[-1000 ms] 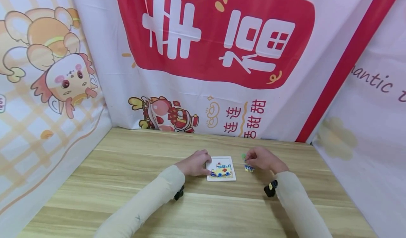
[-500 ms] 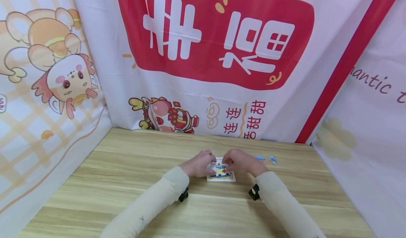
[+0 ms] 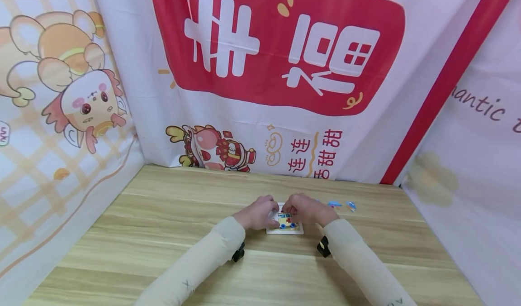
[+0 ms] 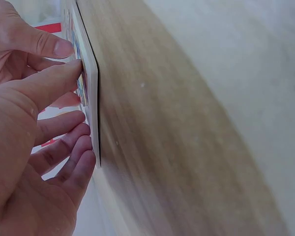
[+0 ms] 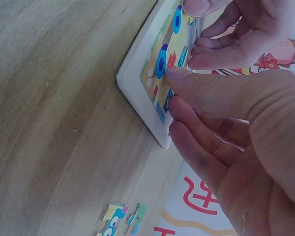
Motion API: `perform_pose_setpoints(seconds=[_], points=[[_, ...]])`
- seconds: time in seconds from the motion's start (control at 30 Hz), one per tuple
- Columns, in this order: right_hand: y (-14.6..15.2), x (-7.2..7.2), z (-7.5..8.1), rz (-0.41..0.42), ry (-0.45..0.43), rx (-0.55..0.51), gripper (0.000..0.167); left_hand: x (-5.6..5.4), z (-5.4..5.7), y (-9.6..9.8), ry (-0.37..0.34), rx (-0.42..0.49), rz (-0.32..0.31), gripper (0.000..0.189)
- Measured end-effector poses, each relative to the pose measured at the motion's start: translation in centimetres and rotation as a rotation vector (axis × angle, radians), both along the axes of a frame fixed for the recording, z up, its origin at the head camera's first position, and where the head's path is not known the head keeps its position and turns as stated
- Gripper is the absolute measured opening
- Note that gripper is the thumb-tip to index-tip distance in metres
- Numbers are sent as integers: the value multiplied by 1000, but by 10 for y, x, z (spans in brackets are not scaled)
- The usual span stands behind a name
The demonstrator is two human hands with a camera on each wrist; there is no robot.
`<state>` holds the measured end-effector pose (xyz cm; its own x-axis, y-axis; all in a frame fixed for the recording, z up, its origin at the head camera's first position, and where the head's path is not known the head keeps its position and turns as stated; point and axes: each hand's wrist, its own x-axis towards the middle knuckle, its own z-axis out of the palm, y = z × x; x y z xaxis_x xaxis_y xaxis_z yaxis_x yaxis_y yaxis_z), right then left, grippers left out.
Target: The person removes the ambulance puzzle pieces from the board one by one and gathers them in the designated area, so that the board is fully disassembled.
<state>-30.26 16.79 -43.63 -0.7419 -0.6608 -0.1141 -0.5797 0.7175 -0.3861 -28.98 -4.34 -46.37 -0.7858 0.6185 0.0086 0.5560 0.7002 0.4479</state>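
Note:
A small white-framed jigsaw puzzle (image 3: 286, 231) with a yellow ambulance picture lies flat on the wooden table. Over its left side is my left hand (image 3: 257, 212); in the left wrist view its thumb touches the picture while its loosely bent fingers rest along the white frame. My right hand (image 3: 310, 208) reaches in from the right. Its thumb and index fingertips come together over the picture's right part in the right wrist view, pinching a puzzle piece that they mostly cover. Both hands nearly meet above the puzzle and hide much of the picture.
Several loose puzzle pieces (image 3: 334, 204) lie right of the frame, and some colourful ones (image 5: 113, 216) show low in the right wrist view. A printed white and red curtain (image 3: 277, 48) hangs along the table's back edge, with printed sheets at both sides.
My right hand has moved left from the loose pieces to the puzzle, then stayed there. My left hand has shifted slightly right, its thumb now over the picture.

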Motion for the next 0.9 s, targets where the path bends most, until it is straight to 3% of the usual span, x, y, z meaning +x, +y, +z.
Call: perform_pose_setpoints(seconds=[0.33,0.9], points=[[-1,-3,3,18,-11,19,29,-1,2,3,4,-30,14,45],[-3,-10,1,-63,-67,-17,30,-1,2,4,3,-37,16,44]])
